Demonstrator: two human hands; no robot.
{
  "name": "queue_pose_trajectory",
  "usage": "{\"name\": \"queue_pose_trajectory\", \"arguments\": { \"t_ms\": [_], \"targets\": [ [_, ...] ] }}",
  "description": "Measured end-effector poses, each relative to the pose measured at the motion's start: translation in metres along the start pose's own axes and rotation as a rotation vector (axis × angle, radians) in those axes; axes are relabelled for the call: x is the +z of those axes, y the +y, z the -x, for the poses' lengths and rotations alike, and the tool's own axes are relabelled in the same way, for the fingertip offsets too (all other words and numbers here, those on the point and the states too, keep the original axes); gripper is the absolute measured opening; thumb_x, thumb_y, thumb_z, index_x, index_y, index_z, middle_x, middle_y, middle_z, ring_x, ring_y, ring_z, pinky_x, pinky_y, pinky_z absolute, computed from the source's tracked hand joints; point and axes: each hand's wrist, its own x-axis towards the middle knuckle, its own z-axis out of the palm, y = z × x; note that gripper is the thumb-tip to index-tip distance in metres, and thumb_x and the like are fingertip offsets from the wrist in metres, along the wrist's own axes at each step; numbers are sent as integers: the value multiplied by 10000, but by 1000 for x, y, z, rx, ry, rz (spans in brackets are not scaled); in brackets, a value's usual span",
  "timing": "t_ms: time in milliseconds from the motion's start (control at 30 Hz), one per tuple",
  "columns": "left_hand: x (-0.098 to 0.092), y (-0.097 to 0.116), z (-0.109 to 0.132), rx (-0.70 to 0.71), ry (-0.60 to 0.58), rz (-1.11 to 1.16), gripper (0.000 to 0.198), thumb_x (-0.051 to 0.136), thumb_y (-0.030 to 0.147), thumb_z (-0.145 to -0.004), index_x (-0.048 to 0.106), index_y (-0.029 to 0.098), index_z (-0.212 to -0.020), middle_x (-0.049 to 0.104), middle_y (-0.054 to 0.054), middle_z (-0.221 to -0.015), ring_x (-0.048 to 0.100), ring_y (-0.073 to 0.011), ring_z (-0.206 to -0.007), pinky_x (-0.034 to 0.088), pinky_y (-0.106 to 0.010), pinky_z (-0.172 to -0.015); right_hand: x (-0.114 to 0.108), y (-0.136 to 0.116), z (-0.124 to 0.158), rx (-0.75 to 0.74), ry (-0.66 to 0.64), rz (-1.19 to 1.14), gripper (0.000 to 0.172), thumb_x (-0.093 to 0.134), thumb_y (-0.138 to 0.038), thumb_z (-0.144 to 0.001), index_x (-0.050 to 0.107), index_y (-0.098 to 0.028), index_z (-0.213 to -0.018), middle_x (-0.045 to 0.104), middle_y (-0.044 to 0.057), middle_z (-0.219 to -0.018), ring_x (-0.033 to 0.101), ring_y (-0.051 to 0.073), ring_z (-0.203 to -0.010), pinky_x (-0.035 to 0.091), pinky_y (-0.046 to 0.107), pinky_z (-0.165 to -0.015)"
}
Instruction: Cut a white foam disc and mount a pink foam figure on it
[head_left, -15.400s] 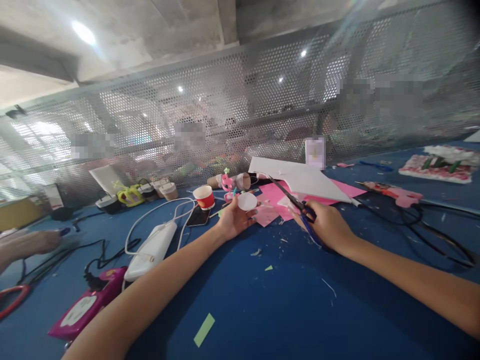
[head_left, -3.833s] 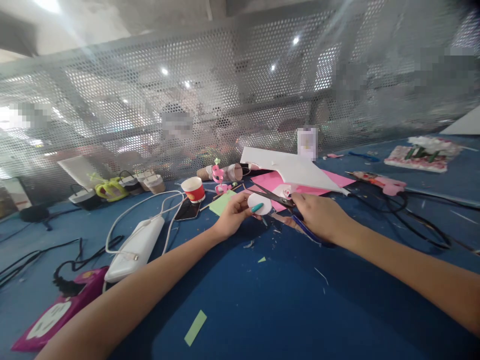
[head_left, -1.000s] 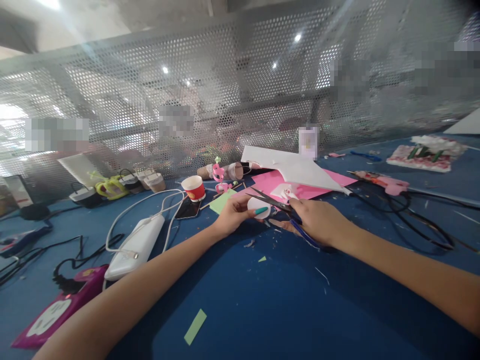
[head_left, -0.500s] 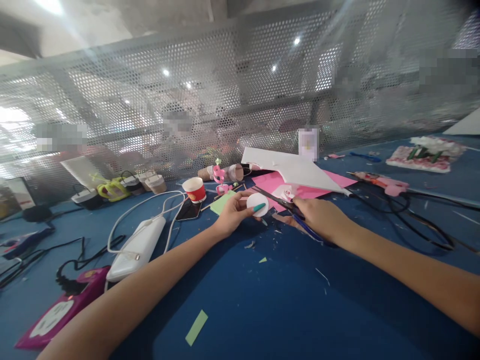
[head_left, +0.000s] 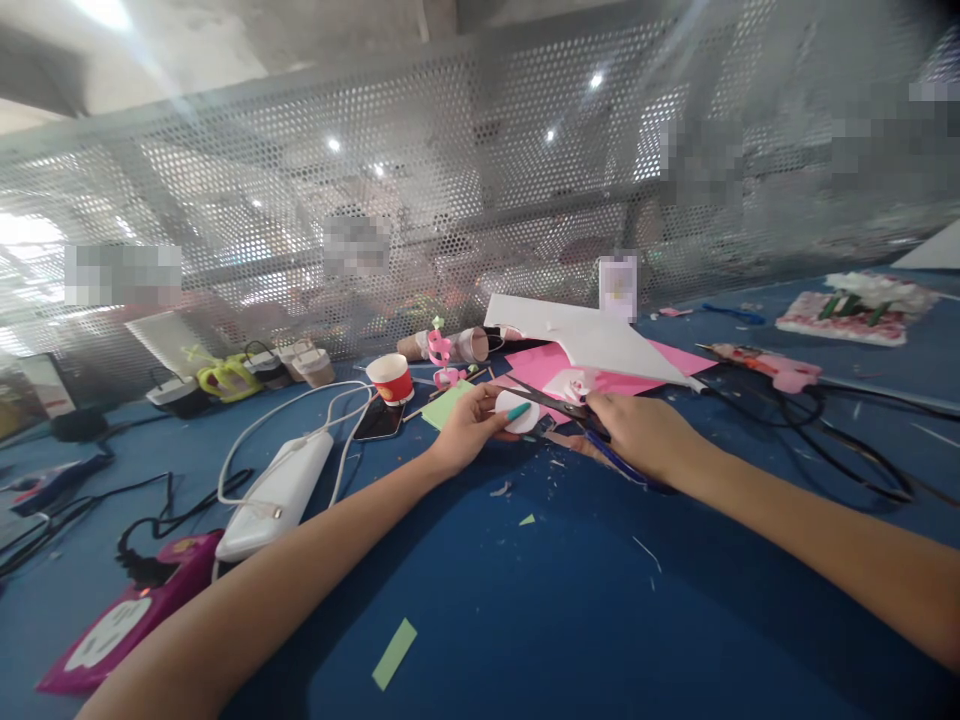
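1. Scissors (head_left: 561, 402) gripped in right hand (head_left: 649, 432), centre frame, blades close by white disc (head_left: 529, 421); contact unclear. Slip could nick left fingers.
2. Left hand (head_left: 469, 432) pinches white disc, centre frame; weak pinch could let it twist.
3. Careless left-arm swing could tip red-white cup (head_left: 392, 383), left of centre.

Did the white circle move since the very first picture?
Yes. The white circle has moved to the right, farther from the red cup.
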Motion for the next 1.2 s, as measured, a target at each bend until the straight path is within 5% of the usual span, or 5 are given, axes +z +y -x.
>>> {"name": "queue_pose_trajectory", "arguments": {
  "t_ms": [1200],
  "targets": [
    [-3,-5,-4,120,-25,-19,399,769,333,-644,549,161,-929,680,-44,-843,645,-143,-685,547,-264,-584,-2,4,0,3,21,-1,577,338,-609,-846,602,-108,-954,664,185,-802,631,280,-657,302,310,-488]
  ]
}}
